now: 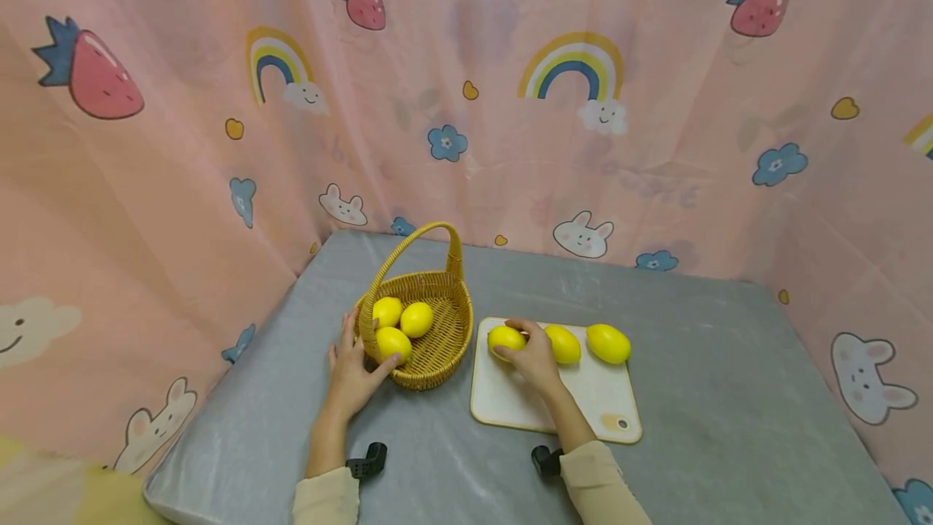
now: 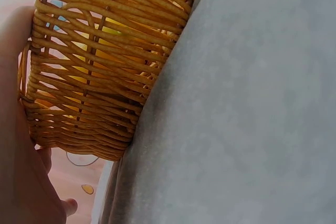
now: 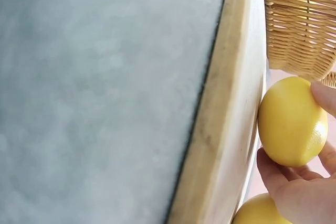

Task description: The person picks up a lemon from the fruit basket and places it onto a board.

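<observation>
Three lemons [image 1: 417,320] sit in the basket [image 1: 446,324] in our head view; at the white board [image 1: 517,402]'s far-left corner our right grip [image 1: 535,357] pinches another lemon [image 1: 504,339]. Left wrist: our left grip [image 2: 21,169] clasps the basket. Right wrist — our fingertips [image 3: 270,170] bracket that lemon.

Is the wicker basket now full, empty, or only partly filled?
Only partly filled: in the head view, three lemons lie toward one side of the wicker basket, and its bare woven bottom shows beside them.
</observation>
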`<state>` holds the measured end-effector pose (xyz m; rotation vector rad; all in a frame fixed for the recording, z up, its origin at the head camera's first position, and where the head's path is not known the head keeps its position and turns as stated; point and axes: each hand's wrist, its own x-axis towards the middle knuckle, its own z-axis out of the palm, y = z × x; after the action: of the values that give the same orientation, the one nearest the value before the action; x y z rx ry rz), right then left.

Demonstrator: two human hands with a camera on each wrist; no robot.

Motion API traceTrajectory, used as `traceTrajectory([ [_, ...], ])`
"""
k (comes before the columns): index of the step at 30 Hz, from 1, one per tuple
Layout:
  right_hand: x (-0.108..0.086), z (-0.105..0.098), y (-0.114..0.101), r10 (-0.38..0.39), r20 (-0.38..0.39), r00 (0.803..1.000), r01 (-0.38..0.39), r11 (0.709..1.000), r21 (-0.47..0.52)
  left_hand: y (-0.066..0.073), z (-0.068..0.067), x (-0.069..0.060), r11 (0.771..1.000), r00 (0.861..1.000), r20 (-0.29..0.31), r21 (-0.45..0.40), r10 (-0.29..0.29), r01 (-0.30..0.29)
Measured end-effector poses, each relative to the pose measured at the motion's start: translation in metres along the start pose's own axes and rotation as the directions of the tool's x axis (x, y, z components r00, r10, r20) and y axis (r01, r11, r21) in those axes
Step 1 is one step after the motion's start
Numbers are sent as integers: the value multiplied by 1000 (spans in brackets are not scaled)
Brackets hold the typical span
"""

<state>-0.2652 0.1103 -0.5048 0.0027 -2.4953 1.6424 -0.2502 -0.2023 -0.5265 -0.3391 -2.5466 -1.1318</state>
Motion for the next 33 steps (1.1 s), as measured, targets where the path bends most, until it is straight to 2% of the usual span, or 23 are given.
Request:
traceTrajectory([
  [7,-1,0,-1,-1,34,999,1,1000,-22,1,-1,0,1000,1000,8,-5,-7,7],
  [22,-1,-3,-5,-12,46,999,13,1000,-11,0,0,0,1000,1000,1,11,-1,1],
  [33,5,-12,-11,-96,15,995,96,995,28,0,0,0,1000,1000,-6,13,5,-5],
])
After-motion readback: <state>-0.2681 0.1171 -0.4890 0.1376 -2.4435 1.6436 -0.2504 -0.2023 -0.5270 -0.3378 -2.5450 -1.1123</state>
